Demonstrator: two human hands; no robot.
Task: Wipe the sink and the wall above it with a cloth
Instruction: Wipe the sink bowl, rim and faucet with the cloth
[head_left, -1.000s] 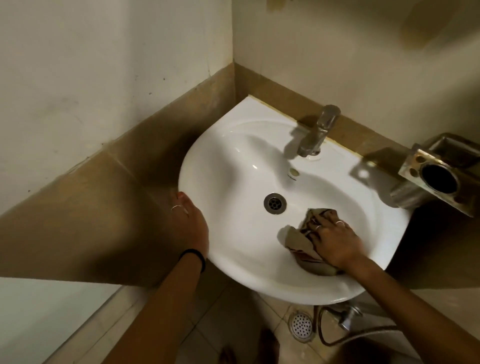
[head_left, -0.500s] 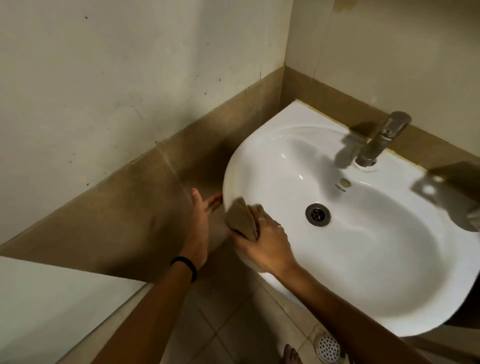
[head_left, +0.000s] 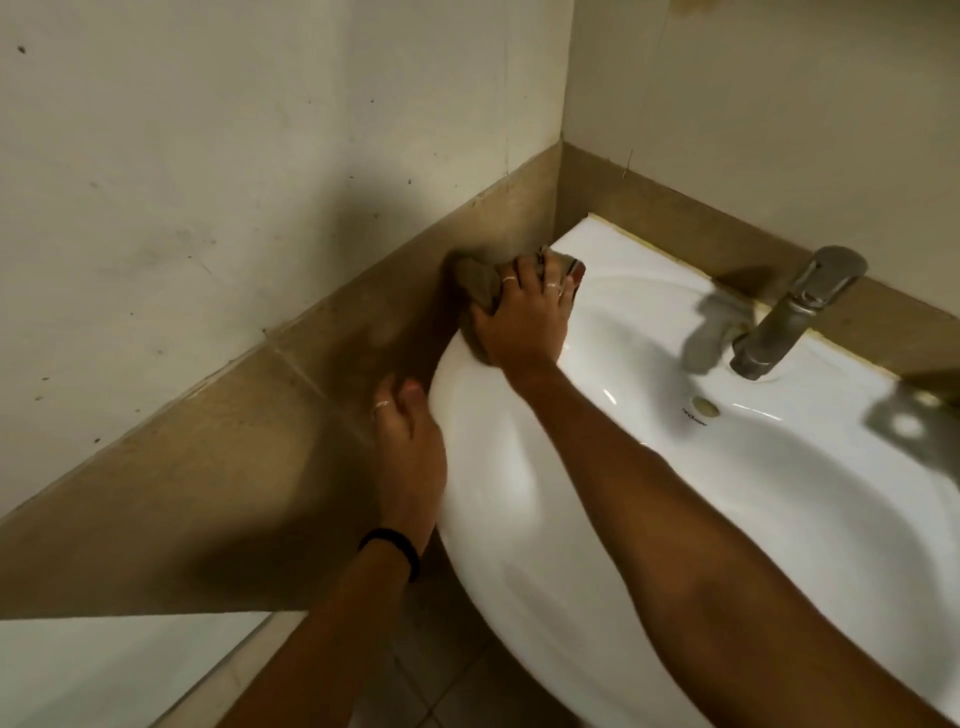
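Observation:
A white ceramic sink (head_left: 753, 499) fills the right of the head view, set in a corner. My right hand (head_left: 522, 322) presses a crumpled brown cloth (head_left: 475, 280) onto the sink's far left rim, close to the corner and against the brown wall tile. My left hand (head_left: 410, 452) rests on the sink's outer left edge, fingers apart, holding nothing. It wears a ring and a black wristband. The pale wall (head_left: 234, 156) rises above the tile band.
A metal tap (head_left: 795, 312) stands at the sink's back edge, an overflow hole (head_left: 705, 406) below it. Brown tile skirting (head_left: 182, 493) runs along both walls. A white surface (head_left: 93, 670) lies at lower left, tiled floor beneath the sink.
My right hand has carried the cloth from the bowl across to the left rim and up toward the corner. My left hand has returned to the sink's left edge. The view shifted left.

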